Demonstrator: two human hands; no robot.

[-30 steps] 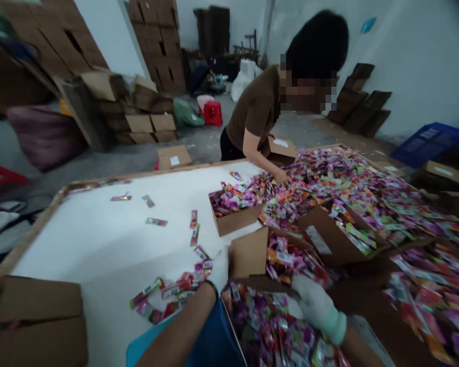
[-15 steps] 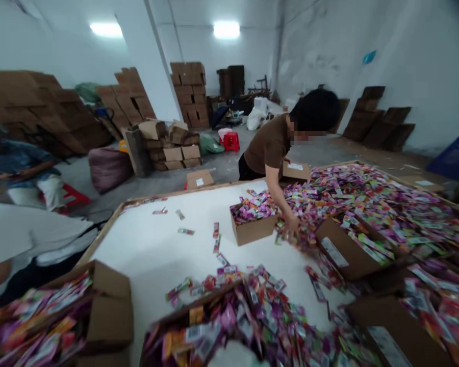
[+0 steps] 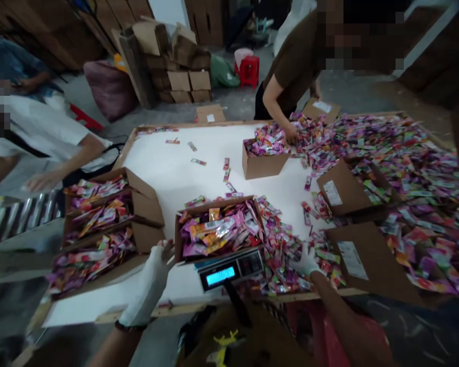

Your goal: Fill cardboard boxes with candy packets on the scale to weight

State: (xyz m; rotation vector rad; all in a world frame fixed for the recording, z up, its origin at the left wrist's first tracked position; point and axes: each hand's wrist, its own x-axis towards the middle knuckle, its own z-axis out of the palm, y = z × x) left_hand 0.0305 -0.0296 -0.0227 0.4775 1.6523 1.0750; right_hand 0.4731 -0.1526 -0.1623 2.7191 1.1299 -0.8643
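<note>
My left hand (image 3: 155, 272), in a white glove with bare fingertips, is beside the left side of a cardboard box (image 3: 178, 239). Its thumb and fingers are apart; whether they touch the box is unclear. Purple, pink and orange candy packets (image 3: 218, 229) fill this box, which stands on a digital scale (image 3: 233, 270) with a lit blue display. My right hand (image 3: 305, 261), also gloved, lies with spread fingers on a heap of loose packets (image 3: 281, 250) right of the scale. Its fingertips are partly lost among them.
Filled boxes (image 3: 147, 204) stand in a row at the left of the white table (image 3: 168, 173). Another filled box (image 3: 265, 165) is near a co-worker's hand (image 3: 290, 133). Tilted boxes (image 3: 344, 188) and a large packet pile (image 3: 367, 137) occupy the right. A person's arm (image 3: 76, 158) reaches above rollers (image 3: 30, 211).
My view has tipped down, bringing both my hands, the scale and the left row of boxes into sight. The co-worker across the table has drawn the reaching hand back beside the box.
</note>
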